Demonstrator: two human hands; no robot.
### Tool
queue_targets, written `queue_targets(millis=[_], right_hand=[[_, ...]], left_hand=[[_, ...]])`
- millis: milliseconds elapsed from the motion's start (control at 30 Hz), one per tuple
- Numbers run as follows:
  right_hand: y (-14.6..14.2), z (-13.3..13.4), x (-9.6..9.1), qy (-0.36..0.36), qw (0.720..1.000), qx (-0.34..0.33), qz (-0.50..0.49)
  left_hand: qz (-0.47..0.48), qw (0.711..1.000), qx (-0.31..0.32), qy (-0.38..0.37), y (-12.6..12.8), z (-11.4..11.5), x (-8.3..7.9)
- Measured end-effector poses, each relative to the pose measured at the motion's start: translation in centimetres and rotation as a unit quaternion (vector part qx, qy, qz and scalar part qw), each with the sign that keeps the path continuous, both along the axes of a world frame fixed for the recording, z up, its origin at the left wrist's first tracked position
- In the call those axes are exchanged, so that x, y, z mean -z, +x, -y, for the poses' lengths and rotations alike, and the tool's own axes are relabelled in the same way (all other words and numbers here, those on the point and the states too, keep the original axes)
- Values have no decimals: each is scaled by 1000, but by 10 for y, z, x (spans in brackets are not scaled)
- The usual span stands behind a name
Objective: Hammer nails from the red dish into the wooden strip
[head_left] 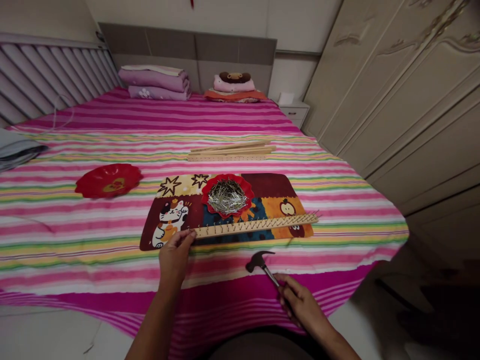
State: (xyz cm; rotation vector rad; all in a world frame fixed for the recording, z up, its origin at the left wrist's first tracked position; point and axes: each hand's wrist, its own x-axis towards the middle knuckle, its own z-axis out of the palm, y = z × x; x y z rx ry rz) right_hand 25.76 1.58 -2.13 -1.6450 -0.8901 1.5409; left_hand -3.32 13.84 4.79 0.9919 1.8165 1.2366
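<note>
My left hand (174,255) pinches the near left end of a long wooden strip (258,224) studded with a row of nails. The strip lies across a patchwork cartoon mat (176,212) on the striped bed. My right hand (302,302) is closed around the handle of a small claw hammer (259,261), its head hovering low over the bedspread just in front of the strip. A red scalloped dish (226,196) heaped with loose silver nails sits on the mat behind the strip.
An empty-looking red dish (108,180) lies to the left on the bedspread (75,225). A stack of more wooden strips (230,150) rests further back. Folded bedding (157,82) and pillows (234,87) line the headboard. Wardrobe doors (405,90) stand at the right.
</note>
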Motion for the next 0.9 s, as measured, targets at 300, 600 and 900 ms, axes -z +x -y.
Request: queue_targets(millis=[300,600,900], right_hand=[[-2,3,-6,1,1000,0,-2],[-31,-10,-68,161,974,-117,106],[-89,-65,-140,410,863,-198,218]], left_hand=[[-74,997,11,-9,5,2,0],[-255,955,91,118,4,2,9],[-298,937,97,153,5,5,16]])
